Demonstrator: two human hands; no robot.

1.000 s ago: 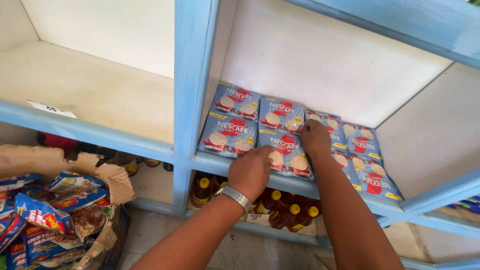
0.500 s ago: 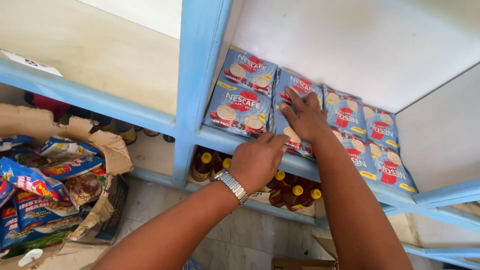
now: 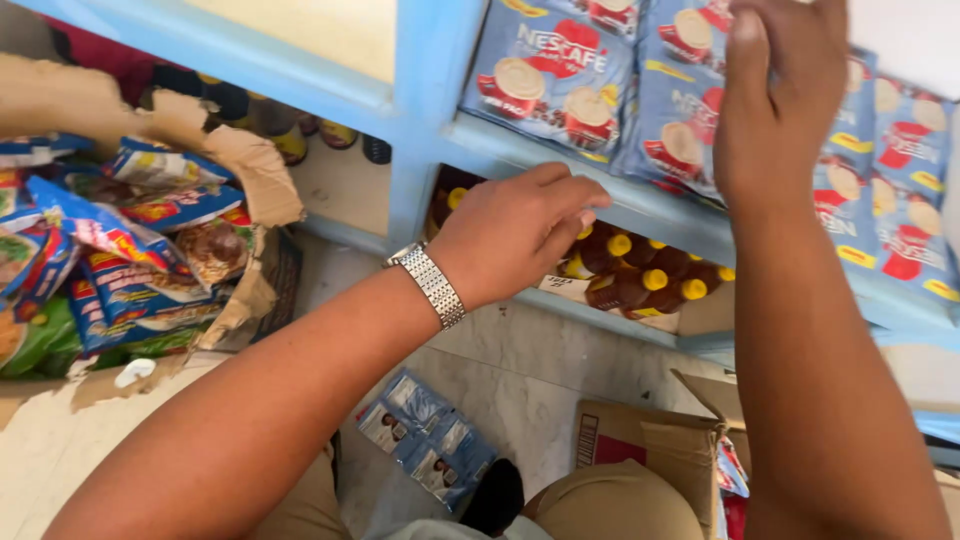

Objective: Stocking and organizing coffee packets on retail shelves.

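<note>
My right hand [image 3: 775, 110] reaches up onto a row of blue coffee packets [image 3: 550, 75] lying on the blue shelf [image 3: 640, 205]. Its thumb presses on one packet and its fingertips are cut off by the top edge. My left hand [image 3: 520, 235], with a metal watch [image 3: 432, 285] on the wrist, hovers just in front of and below the shelf's front edge. The fingers are loosely bent and hold nothing. Behind it, on the lower shelf, stand dark bottles with yellow caps [image 3: 640, 280].
A torn cardboard box [image 3: 255, 160] with several colourful snack packets [image 3: 130, 270] sits on the floor at left. A strip of blue sachets [image 3: 425, 435] lies on the tiled floor. An open brown carton [image 3: 640, 440] stands at the lower right. More bottles [image 3: 290, 140] stand under the left shelf.
The view has tilted down and come closer. My left hand has come off the shelf edge and dropped slightly. My right hand has slid up along the packets toward the back.
</note>
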